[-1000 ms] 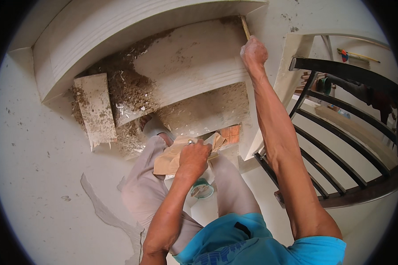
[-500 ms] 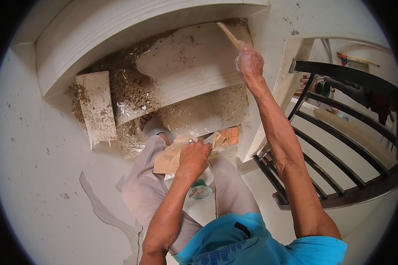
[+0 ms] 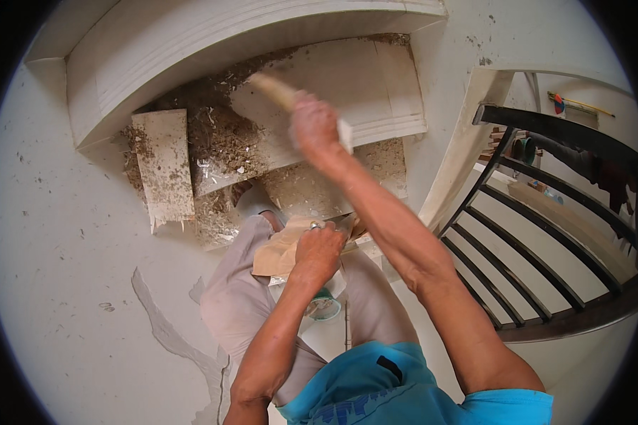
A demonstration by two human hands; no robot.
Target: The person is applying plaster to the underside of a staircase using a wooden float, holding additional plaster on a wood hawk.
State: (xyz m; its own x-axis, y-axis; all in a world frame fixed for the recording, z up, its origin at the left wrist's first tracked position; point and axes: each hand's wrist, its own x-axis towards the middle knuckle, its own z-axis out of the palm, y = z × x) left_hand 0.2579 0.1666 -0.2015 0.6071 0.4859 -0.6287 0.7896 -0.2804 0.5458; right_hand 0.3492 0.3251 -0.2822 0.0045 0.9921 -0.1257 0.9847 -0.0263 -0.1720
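Note:
My right hand [image 3: 313, 126] is blurred in motion above the broken stair tread, gripping a wooden handle [image 3: 275, 90] that points up and left; its head is hidden. My left hand [image 3: 320, 249] is closed around a metal chisel [image 3: 345, 225] at knee height, over a tan piece of broken tile or board [image 3: 280, 251]. The chisel tip points right toward the stair edge. Whether the handle's head touches the chisel cannot be seen.
A loose white slab [image 3: 164, 164] leans among mortar rubble [image 3: 223, 142] on the stripped step. A curved white stair riser [image 3: 213, 42] runs above. A black metal railing [image 3: 546, 234] stands to the right. My knees in grey trousers [image 3: 234, 297] are bent below.
My right hand has swung the wooden handle down and to the left, from high at the wall corner toward my left hand. The left hand has stayed in place on the chisel.

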